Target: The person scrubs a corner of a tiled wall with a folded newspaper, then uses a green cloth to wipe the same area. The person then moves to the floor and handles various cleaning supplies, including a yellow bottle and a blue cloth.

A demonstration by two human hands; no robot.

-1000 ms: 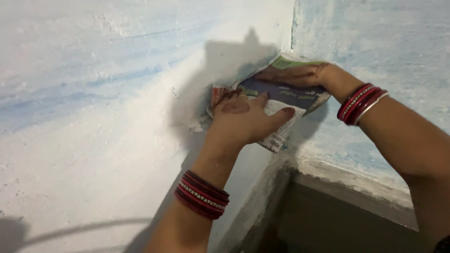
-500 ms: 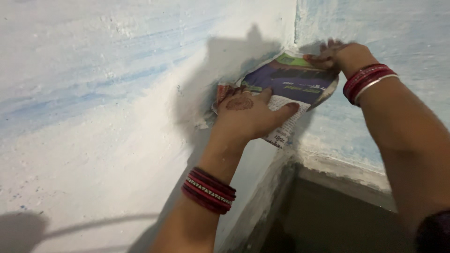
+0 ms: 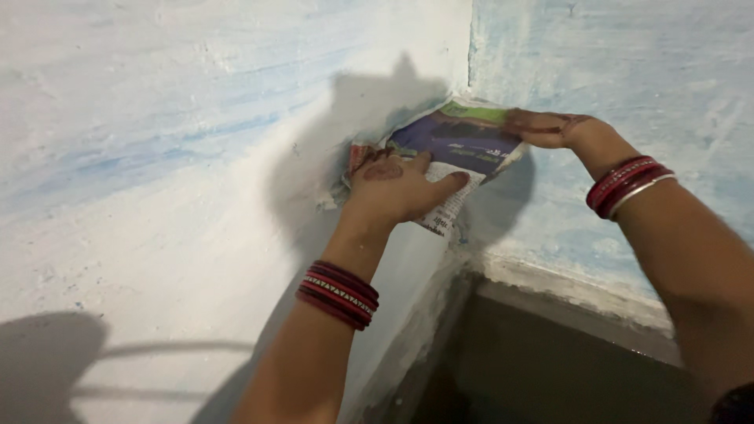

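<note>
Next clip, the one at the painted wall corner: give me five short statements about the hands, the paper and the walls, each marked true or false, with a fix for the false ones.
1. Both hands press a printed sheet of newspaper into the corner where two walls meet. True.
2. The left hand lies flat on the lower part of the sheet. True.
3. The right hand hangs free, away from the paper. False: it rests on the sheet's upper right edge.
4. Only the left wrist wears bangles. False: red bangles show on the left wrist and the right wrist.
5. The walls are bare red brick. False: they are painted white with pale blue streaks.
</note>
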